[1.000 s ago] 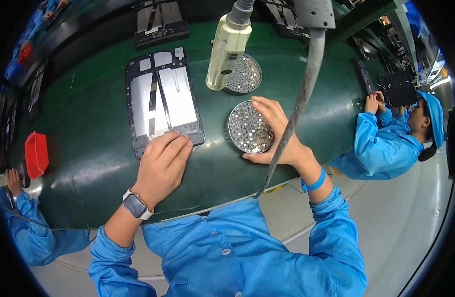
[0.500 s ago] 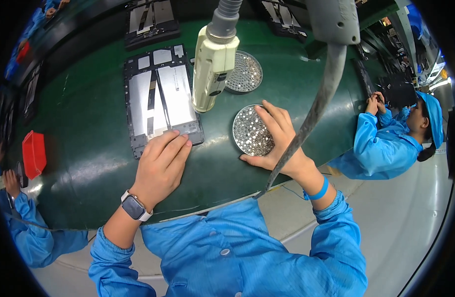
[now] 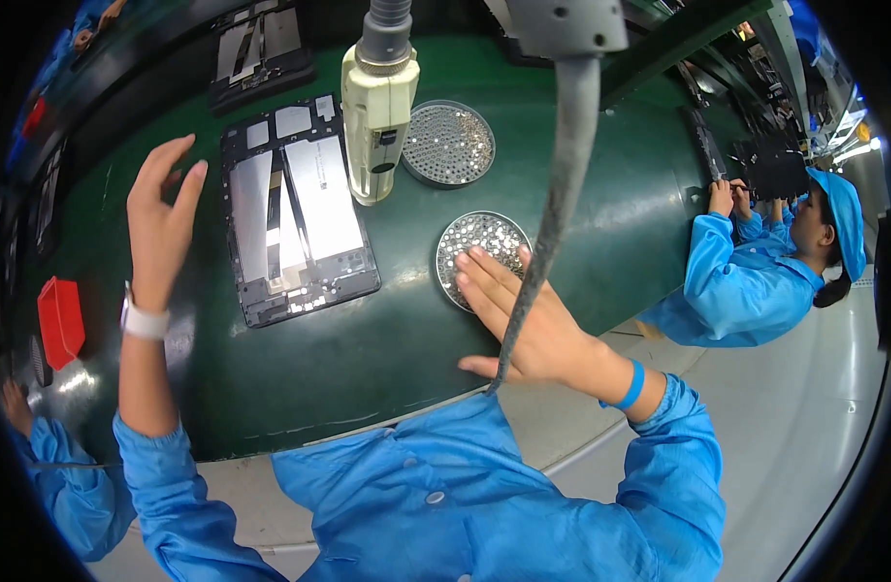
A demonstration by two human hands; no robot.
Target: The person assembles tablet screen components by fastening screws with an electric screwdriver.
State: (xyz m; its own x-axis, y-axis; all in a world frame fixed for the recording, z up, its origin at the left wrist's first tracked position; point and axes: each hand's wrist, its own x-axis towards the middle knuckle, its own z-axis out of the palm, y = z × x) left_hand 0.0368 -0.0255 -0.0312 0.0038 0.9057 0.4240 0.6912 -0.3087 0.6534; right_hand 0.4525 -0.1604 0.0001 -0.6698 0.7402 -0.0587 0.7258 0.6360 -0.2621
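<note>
Lifted clear of the tablet frame point(image 3: 298, 209) where it rested a moment ago, the worker's left hand point(image 3: 162, 225) now hangs open in the air to the frame's left, fingers spread and holding nothing. Right hand point(image 3: 523, 325) stays at the near dish of small silvery screws point(image 3: 481, 254), fingers extended flat onto its near edge; whether a screw is pinched beneath them cannot be told. A cream electric screwdriver point(image 3: 378, 118) dangles over the frame's upper right corner, its grey hose point(image 3: 547, 218) crossing in front of the right hand. A second screw dish point(image 3: 449, 143) sits further back on the green bench point(image 3: 368, 339). With no hand steadying it, the frame could shift under the hanging driver, and fingers pressing on the dish rim could tip it and scatter screws. Another worker in blue point(image 3: 756, 281) bends over the bench at right.
</note>
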